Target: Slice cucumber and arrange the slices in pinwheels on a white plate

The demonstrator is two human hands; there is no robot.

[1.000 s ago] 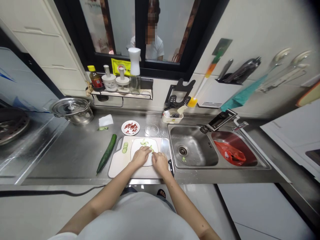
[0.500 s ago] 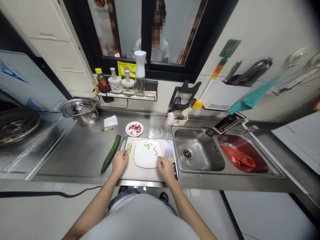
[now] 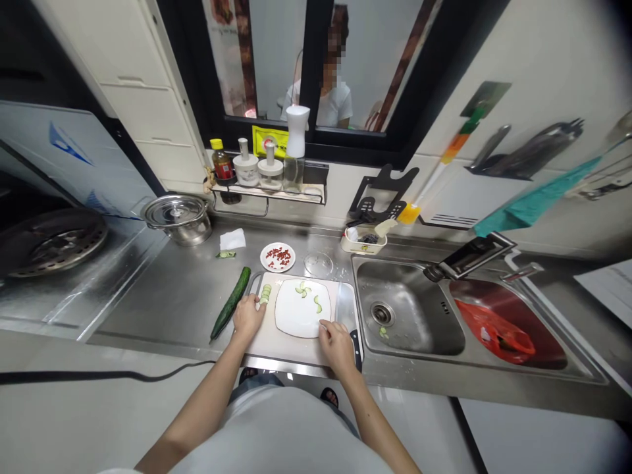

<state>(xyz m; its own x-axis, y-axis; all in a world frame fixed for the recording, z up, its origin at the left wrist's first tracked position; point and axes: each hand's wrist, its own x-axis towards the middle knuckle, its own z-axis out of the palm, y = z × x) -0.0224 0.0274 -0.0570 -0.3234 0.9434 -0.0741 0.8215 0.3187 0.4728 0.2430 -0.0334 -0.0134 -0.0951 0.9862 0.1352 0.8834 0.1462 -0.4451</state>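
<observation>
On a pale cutting board (image 3: 296,351) rests a white square plate (image 3: 291,319) bearing several thin cucumber slices (image 3: 303,289), some fanned together near its far edge. My left hand (image 3: 247,317) is at the board's left side, fingers bent and closed at the near end of a row of cucumber slices (image 3: 266,292). Over the plate's near right corner is my right hand (image 3: 336,342), its fingertips pinched; whatever is between them is too small to make out. A knife (image 3: 354,339) lies along the board's right edge. Left of the board lies a whole cucumber (image 3: 232,303).
Behind the board stand a small plate of red pieces (image 3: 278,257) and a clear round dish (image 3: 318,264). A double sink (image 3: 409,263) is to the right, with a red bag (image 3: 498,332). A lidded steel pot (image 3: 185,224) stands back left, near a condiment shelf (image 3: 269,191).
The whole view has shifted, moving everything rightward in the picture. My left fingers have moved slightly along the slice row; my right hand stays near the plate's corner. The slices on the plate look unchanged.
</observation>
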